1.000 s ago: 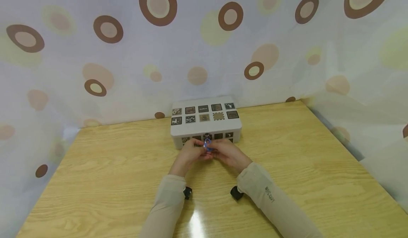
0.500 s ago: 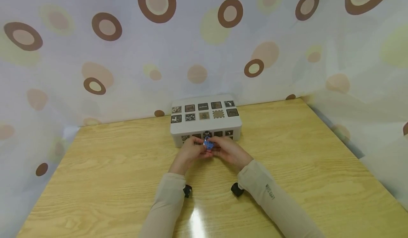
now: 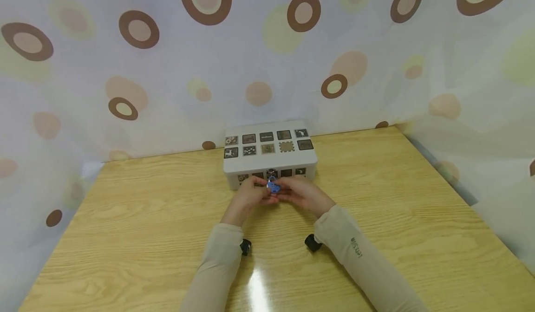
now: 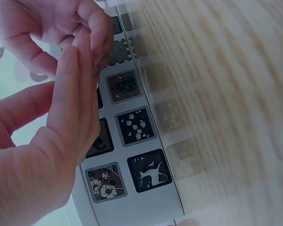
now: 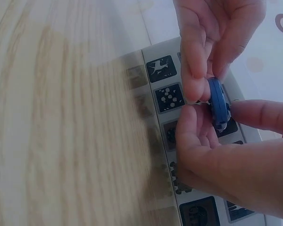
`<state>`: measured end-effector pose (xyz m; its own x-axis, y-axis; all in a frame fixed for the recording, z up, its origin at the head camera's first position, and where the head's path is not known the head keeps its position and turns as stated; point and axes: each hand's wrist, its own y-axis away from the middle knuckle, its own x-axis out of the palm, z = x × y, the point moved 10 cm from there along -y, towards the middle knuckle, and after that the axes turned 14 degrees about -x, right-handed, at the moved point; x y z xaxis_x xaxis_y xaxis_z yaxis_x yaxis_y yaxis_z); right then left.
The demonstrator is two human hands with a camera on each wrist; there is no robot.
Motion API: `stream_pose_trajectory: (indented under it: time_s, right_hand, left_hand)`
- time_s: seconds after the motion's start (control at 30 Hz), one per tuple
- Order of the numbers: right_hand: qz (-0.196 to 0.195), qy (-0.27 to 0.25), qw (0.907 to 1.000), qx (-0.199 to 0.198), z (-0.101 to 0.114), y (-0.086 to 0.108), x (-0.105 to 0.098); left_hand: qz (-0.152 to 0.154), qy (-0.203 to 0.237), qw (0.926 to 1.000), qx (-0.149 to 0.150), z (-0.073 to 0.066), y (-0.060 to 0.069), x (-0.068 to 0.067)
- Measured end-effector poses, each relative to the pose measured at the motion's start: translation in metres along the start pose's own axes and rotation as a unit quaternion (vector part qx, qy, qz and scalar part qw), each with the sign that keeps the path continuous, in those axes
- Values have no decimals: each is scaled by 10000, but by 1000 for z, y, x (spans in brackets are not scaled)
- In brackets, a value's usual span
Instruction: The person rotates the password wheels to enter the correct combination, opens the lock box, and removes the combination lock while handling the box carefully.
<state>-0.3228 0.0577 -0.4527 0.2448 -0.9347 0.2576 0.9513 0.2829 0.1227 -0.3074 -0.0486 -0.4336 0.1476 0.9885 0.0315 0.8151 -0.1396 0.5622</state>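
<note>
Both hands meet at a small, rounded blue padlock with a loop on top, just before the dark metal clasp of a white rectangular box with square pictures, on the pale wood-grained worktop. The left hand and right hand pinch the padlock between their fingers; whether loop and clasp engage cannot be told. Ideally, one pinch steadies the body while the other makes small adjustments.

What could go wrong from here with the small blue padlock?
The left hand and right hand both pinch the small blue padlock; it could slip and drop onto the light wooden table.

Neither hand grips the white rectangular box, so a tug near its dark front latch might shift it.
</note>
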Motion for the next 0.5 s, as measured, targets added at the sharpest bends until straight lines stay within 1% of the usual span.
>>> stream_pose_trajectory:
  time_s: [0.13,0.33,0.5]
  right_hand:
    - [6,65,10000,42,-1,-1,0]
    - [98,99,9998,-149,2,-2,2]
    - [159,97,9996,-231,3,-2,5]
  left_hand:
    - [-30,-42,10000,30,-2,0,0]
    - [-50,14,10000,15,-2,-2,0]
    - [-60,46,10000,-17,-1,-4,-1]
